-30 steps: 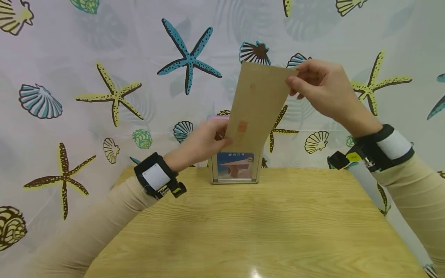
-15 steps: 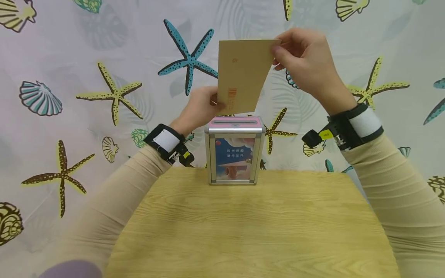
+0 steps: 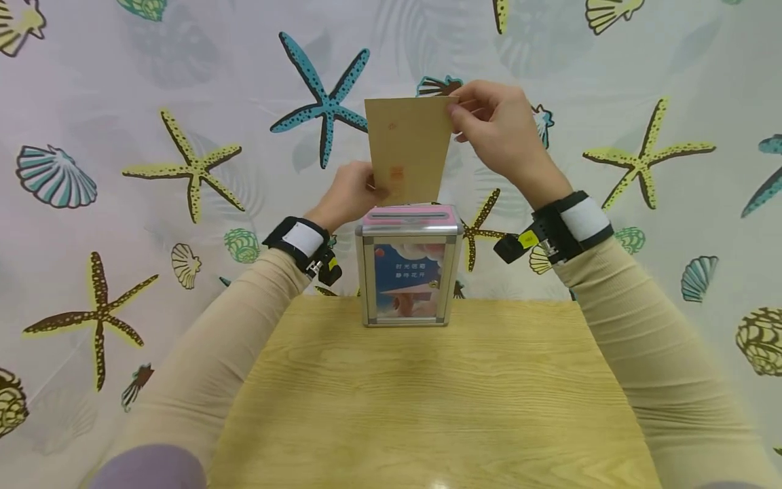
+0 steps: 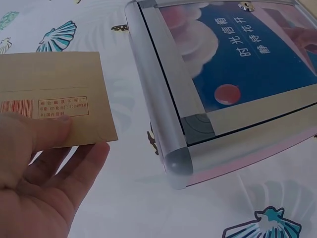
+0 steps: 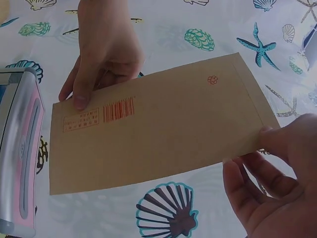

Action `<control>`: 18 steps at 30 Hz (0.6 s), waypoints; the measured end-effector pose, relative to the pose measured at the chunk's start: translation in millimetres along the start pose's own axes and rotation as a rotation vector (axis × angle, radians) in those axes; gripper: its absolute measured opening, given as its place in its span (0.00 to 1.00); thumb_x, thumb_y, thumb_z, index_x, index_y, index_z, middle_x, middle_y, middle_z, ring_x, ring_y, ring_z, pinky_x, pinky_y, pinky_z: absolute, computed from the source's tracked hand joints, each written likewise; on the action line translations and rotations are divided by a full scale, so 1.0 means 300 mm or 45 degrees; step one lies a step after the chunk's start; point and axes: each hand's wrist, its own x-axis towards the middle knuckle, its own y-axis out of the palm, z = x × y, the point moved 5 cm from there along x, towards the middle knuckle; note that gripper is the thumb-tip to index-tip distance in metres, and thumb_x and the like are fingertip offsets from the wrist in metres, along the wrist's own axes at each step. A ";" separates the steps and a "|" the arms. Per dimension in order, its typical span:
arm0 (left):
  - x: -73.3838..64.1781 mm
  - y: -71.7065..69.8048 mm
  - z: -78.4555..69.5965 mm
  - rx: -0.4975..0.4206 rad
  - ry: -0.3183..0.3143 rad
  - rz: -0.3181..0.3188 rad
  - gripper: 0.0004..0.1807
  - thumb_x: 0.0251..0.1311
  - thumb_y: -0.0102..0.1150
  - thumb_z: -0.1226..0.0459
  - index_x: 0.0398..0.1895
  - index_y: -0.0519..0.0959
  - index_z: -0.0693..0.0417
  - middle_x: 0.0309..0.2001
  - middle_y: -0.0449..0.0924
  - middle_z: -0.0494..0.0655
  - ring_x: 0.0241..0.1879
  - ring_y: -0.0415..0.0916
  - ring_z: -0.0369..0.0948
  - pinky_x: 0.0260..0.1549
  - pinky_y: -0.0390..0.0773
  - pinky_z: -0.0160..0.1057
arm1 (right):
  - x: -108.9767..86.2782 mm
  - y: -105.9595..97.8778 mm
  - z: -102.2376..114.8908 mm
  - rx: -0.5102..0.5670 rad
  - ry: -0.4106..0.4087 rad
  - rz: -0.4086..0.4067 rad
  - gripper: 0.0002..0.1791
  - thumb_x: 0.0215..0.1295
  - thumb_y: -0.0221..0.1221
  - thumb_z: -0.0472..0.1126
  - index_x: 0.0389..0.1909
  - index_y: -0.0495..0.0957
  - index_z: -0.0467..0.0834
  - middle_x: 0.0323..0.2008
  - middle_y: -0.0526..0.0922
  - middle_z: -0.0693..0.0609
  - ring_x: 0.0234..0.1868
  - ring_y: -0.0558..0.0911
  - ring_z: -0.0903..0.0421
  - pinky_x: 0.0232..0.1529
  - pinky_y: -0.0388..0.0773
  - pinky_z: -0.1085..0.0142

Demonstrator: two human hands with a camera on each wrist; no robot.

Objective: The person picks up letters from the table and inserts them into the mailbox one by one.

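Note:
A brown paper envelope with red print is held upright just above a letter box. My left hand pinches its lower left edge, thumb on the printed side, as the left wrist view shows on the envelope. At the upper right corner, my right hand pinches it between thumb and fingers; the right wrist view has this right hand at the far end. The box has a silver frame, a blue picture front and a pink top with a long slot. In the right wrist view the envelope's lower end is apart from the box.
The letter box stands at the far edge of a wooden table. Behind it hangs a white cloth printed with starfish and shells. A small lock sits on the box front.
The envelope first rose clear of the box front, then came down and left over the box's top. Both hands kept their pinch and moved with it, the right hand shifting left.

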 end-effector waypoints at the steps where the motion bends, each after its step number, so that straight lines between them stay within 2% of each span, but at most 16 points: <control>1: 0.004 0.003 0.010 0.001 -0.005 -0.001 0.18 0.60 0.59 0.71 0.54 0.79 0.60 0.49 0.83 0.57 0.43 0.81 0.46 0.42 0.82 0.45 | 0.002 0.011 -0.004 0.001 0.010 0.007 0.12 0.71 0.55 0.41 0.48 0.81 0.39 0.38 0.83 0.46 0.34 0.81 0.54 0.39 0.80 0.68; 9: 0.014 0.047 0.073 -0.014 -0.077 0.017 0.18 0.59 0.62 0.71 0.53 0.78 0.61 0.49 0.82 0.58 0.43 0.80 0.46 0.42 0.82 0.46 | -0.002 0.064 -0.029 -0.002 0.031 0.046 0.12 0.70 0.58 0.42 0.47 0.83 0.42 0.38 0.82 0.48 0.33 0.81 0.52 0.37 0.79 0.68; 15: -0.003 0.062 0.100 0.032 -0.013 0.032 0.17 0.58 0.64 0.69 0.51 0.80 0.61 0.47 0.83 0.58 0.43 0.80 0.48 0.43 0.81 0.48 | -0.023 0.085 -0.062 -0.027 0.061 0.074 0.12 0.69 0.59 0.43 0.46 0.84 0.41 0.39 0.84 0.47 0.35 0.83 0.51 0.39 0.81 0.68; 18: -0.003 0.073 0.107 0.036 -0.013 0.038 0.18 0.58 0.65 0.69 0.52 0.80 0.60 0.48 0.83 0.58 0.44 0.80 0.48 0.45 0.81 0.48 | -0.026 0.089 -0.076 -0.039 0.076 0.082 0.12 0.69 0.59 0.43 0.46 0.83 0.41 0.38 0.84 0.47 0.34 0.82 0.53 0.39 0.81 0.68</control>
